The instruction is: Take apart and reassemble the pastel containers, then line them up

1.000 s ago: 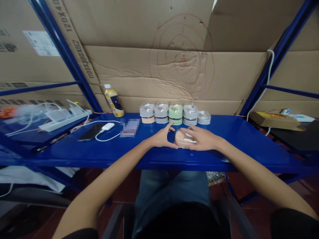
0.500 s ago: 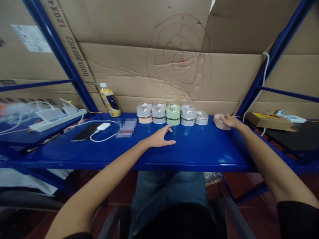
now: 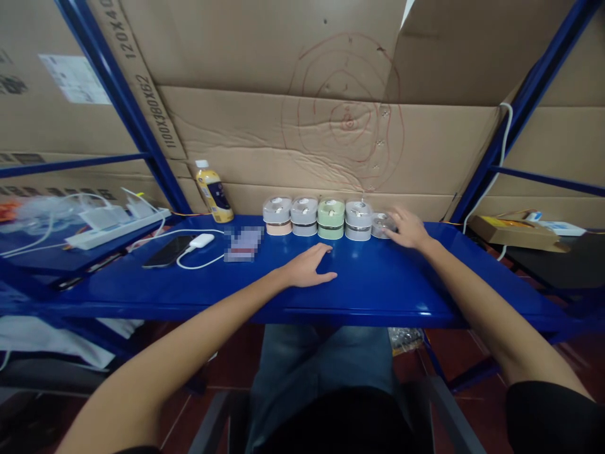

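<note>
My left hand (image 3: 309, 266) hovers over or rests on the blue shelf, thumb and fingers apart, holding nothing. Behind it, lidded boxes stand in a row, stacked in pairs: a grey one over a peach one (image 3: 278, 229), a grey pair (image 3: 304, 217), a green pair (image 3: 330, 219) and another grey pair (image 3: 358, 221). At the row's right end is a single low grey box (image 3: 380, 226) with a clear lid. My right hand (image 3: 410, 228), smeared by motion, is at this box's right side, thumb in front. Whether it grips anything is unclear; no beige box shows.
On the left are a yellow drink bottle (image 3: 215, 192), a phone (image 3: 165, 252), a white charger (image 3: 201, 240) with a cable, a blurred-out item (image 3: 244, 244) and a power strip (image 3: 118, 228). An open cardboard box (image 3: 515, 233) lies beyond the right post. Cardboard (image 3: 236, 126) backs the shelf.
My right hand has moved left from the beige box to the single grey box. The beige box is no longer visible. My left hand keeps its place; the view has shifted slightly.
</note>
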### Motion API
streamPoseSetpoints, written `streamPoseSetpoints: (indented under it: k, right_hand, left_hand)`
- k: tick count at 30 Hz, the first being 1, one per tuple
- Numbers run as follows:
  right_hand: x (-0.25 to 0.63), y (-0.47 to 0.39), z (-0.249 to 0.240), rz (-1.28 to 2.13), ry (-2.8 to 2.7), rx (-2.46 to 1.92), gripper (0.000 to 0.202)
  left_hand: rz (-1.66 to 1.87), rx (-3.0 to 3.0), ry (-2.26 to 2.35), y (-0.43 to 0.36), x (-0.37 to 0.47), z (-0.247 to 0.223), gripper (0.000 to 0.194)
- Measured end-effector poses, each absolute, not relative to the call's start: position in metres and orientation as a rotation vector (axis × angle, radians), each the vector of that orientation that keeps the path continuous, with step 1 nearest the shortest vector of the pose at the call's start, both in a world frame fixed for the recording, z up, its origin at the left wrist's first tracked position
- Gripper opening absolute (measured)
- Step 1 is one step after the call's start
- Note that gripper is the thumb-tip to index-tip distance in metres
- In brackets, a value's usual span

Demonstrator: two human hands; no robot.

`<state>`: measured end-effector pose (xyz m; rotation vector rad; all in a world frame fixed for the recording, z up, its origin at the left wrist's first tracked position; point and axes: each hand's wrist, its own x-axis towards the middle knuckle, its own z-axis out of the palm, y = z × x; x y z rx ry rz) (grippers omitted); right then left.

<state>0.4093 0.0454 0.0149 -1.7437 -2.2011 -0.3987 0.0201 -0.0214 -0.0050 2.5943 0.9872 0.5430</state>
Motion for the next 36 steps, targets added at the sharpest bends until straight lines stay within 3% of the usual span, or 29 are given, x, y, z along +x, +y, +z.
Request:
streamPoseSetpoints:
  k: [8, 13, 16, 18, 21, 26, 28, 32, 36]
  right_hand:
    - [0.367, -0.02, 0.026, -0.361, -2.301, -1.733, 0.061]
    - [0.35, -0.056, 0.044, -0.293, -1.927, -2.134, 0.097]
    - [0.339, -0.059, 0.048, -0.094, -2.035, -2.213, 0.091]
    - [0.329, -0.061, 0.047, -0.033, -2.24, -1.996, 0.082]
    - [0.309, -0.062, 0.043, 0.124, -2.485, -1.448, 0.087]
    - [0.285, -0.053, 0.043, 0.338, -2.382, -0.955, 0.086]
    - [0.29, -0.045, 0.043, 0.361, -2.253, -0.946, 0.081]
    - [0.314, -0.032, 0.034, 0.378, -2.044, -1.079, 0.077]
    - [0.327, -0.026, 0.023, 0.382, -2.009, -1.261, 0.078]
  left_hand:
    - [0.58, 2.588, 0.997, -0.022, 0.021, -0.005, 0.074]
    - [0.608, 2.557, 1.001, -0.022, 0.02, -0.006, 0.077]
    - [0.7, 2.501, 0.981, -0.019, 0.019, -0.008, 0.085]
    - [0.763, 2.449, 0.953, -0.016, 0.018, -0.01, 0.098]
    - [0.81, 2.374, 0.855, -0.012, 0.017, -0.012, 0.118]
    - [0.802, 2.366, 0.724, -0.014, 0.013, -0.01, 0.127]
    - [0.809, 2.403, 0.708, -0.017, 0.012, -0.008, 0.115]
    - [0.755, 2.554, 0.705, -0.02, 0.012, -0.006, 0.06]
    - [0.764, 2.572, 0.813, -0.019, 0.012, -0.007, 0.045]
